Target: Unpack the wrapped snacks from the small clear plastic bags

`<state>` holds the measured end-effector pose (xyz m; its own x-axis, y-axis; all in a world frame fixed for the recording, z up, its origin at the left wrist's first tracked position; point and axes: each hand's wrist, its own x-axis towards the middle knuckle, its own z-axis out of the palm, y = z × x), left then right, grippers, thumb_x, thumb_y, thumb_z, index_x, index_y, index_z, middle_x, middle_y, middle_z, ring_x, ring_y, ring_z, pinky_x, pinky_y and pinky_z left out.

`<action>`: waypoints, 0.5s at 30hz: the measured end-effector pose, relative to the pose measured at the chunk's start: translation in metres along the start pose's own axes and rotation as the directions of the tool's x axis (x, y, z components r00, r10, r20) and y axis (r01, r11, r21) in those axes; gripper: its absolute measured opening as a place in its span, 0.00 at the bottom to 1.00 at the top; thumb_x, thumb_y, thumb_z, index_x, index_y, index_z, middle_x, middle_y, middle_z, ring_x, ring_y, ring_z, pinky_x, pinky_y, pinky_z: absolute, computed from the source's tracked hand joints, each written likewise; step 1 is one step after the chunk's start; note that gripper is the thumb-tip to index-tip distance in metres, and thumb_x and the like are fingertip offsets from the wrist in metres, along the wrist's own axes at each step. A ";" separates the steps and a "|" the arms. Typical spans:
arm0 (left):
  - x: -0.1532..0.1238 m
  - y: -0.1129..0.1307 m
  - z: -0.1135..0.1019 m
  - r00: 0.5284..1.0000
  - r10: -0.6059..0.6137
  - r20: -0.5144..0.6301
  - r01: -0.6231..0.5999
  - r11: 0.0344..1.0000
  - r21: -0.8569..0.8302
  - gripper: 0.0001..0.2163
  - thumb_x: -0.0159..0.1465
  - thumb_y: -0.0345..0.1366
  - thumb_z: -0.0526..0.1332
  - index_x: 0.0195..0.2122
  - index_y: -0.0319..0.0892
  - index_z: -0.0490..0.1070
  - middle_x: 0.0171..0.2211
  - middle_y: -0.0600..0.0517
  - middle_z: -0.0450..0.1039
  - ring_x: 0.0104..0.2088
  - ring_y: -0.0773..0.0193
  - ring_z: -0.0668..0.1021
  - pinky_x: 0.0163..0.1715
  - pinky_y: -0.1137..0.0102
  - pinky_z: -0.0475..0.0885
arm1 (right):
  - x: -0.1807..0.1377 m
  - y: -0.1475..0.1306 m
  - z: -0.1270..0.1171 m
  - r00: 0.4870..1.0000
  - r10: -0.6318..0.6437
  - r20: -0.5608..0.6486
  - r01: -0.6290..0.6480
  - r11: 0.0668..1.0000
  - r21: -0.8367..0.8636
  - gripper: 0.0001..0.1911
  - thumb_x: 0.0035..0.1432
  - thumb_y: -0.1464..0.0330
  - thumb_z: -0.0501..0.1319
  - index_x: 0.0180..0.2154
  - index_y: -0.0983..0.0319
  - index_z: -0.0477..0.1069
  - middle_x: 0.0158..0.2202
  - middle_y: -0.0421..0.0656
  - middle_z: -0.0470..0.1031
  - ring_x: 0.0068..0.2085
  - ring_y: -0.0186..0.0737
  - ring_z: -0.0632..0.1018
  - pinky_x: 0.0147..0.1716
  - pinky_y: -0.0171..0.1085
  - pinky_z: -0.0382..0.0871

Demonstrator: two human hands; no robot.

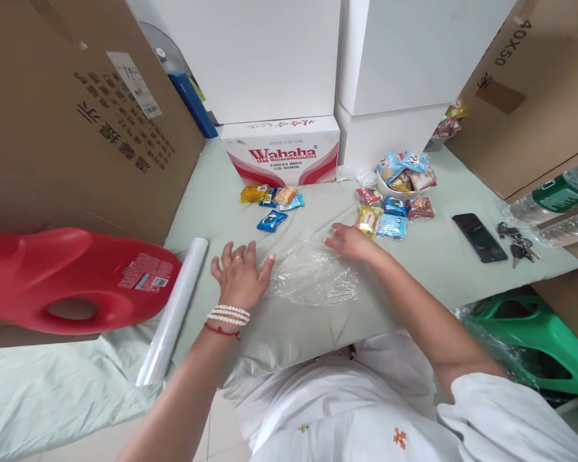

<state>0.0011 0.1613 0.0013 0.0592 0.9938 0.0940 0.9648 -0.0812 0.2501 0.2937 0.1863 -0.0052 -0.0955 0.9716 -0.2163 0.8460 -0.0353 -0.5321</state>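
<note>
A crumpled clear plastic bag [313,276] lies flat on the cloth-covered table between my hands. My left hand [243,273] is at its left edge, fingers spread and holding nothing. Over the bag's upper right edge reaches my right hand [349,242], its fingers apart, with nothing visible in them. Just beyond the left hand is a blue snack packet [271,221], with a yellow-wrapped snack [253,193] and a few more packets behind it. Near the right hand sit a yellow packet [368,219], a light blue packet [391,226] and several others, before a white bowl [404,191] heaped with wrapped snacks.
A white-and-red Wahaha carton [282,154] stands at the back. On the left are a red plastic stool [101,276] and a roll of clear film [173,314]. A phone [480,237], keys [519,244] and plastic bottles [559,192] lie at right, above a green stool [534,340].
</note>
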 end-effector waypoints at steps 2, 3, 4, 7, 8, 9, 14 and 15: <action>0.018 0.008 0.006 0.994 -0.048 0.099 0.068 0.975 -0.210 0.28 0.67 0.54 0.52 0.58 0.39 0.72 0.54 0.35 0.77 0.66 0.39 0.68 0.64 0.44 0.58 | 0.017 -0.012 0.014 0.999 0.007 0.044 -0.011 0.996 0.084 0.21 0.65 0.52 0.61 0.46 0.63 0.76 0.41 0.49 0.81 0.41 0.45 0.78 0.38 0.36 0.68; 0.025 0.011 0.010 0.977 -0.076 0.199 0.147 0.916 -0.373 0.26 0.63 0.56 0.56 0.52 0.40 0.75 0.46 0.38 0.81 0.58 0.40 0.75 0.59 0.48 0.65 | 0.024 -0.016 0.021 0.999 -0.006 0.048 -0.002 0.988 0.154 0.17 0.65 0.55 0.61 0.41 0.63 0.76 0.36 0.46 0.80 0.37 0.42 0.77 0.35 0.34 0.66; 0.032 0.013 0.015 0.950 -0.082 0.301 0.237 0.818 -0.524 0.24 0.59 0.57 0.61 0.44 0.41 0.77 0.38 0.41 0.81 0.49 0.43 0.79 0.52 0.53 0.71 | 0.030 -0.017 0.028 0.999 -0.024 0.032 0.016 0.971 0.240 0.15 0.64 0.57 0.61 0.37 0.63 0.76 0.32 0.43 0.78 0.34 0.39 0.75 0.32 0.33 0.64; 0.042 0.014 0.029 0.906 -0.054 0.420 0.389 0.503 -0.772 0.20 0.50 0.56 0.69 0.28 0.42 0.72 0.22 0.52 0.72 0.26 0.60 0.76 0.31 0.66 0.72 | 0.038 -0.012 0.040 0.992 -0.053 -0.111 0.100 0.876 0.472 0.12 0.62 0.60 0.59 0.34 0.61 0.74 0.27 0.38 0.73 0.28 0.35 0.71 0.29 0.33 0.62; 0.044 0.012 0.034 0.915 -0.075 0.397 0.387 0.446 -0.807 0.20 0.51 0.56 0.68 0.27 0.43 0.69 0.21 0.55 0.69 0.23 0.64 0.72 0.27 0.69 0.69 | 0.040 -0.008 0.040 0.986 -0.037 -0.163 0.117 0.850 0.514 0.13 0.62 0.59 0.59 0.35 0.61 0.75 0.26 0.37 0.73 0.27 0.35 0.71 0.28 0.33 0.62; 0.045 0.009 0.038 0.924 -0.111 0.366 0.378 0.405 -0.832 0.20 0.53 0.56 0.66 0.27 0.44 0.68 0.20 0.57 0.65 0.21 0.68 0.70 0.25 0.71 0.67 | 0.041 -0.003 0.039 0.978 -0.005 -0.210 0.119 0.838 0.533 0.14 0.63 0.58 0.58 0.36 0.60 0.75 0.26 0.37 0.73 0.27 0.35 0.71 0.28 0.33 0.62; 0.052 -0.006 0.043 0.895 -0.313 0.319 0.395 0.222 -0.891 0.20 0.61 0.59 0.58 0.32 0.47 0.60 0.15 0.65 0.51 0.16 0.70 0.65 0.20 0.74 0.64 | 0.049 0.019 0.026 0.904 0.182 -0.386 0.003 0.902 0.432 0.14 0.65 0.60 0.54 0.35 0.59 0.74 0.23 0.38 0.75 0.29 0.40 0.74 0.34 0.35 0.65; 0.053 -0.008 0.040 0.879 -0.336 0.338 0.416 0.197 -0.888 0.21 0.61 0.61 0.57 0.33 0.47 0.60 0.15 0.64 0.53 0.16 0.69 0.67 0.20 0.73 0.66 | 0.051 0.021 0.023 0.894 0.196 -0.403 -0.021 0.917 0.398 0.14 0.66 0.61 0.53 0.35 0.59 0.73 0.24 0.39 0.75 0.30 0.40 0.75 0.36 0.35 0.65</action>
<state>0.0070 0.2172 -0.0343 -0.1853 0.9268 -0.3266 -0.0132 0.3299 0.9439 0.2944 0.2296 -0.0466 0.2919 0.9559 0.0327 0.5690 -0.1461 -0.8092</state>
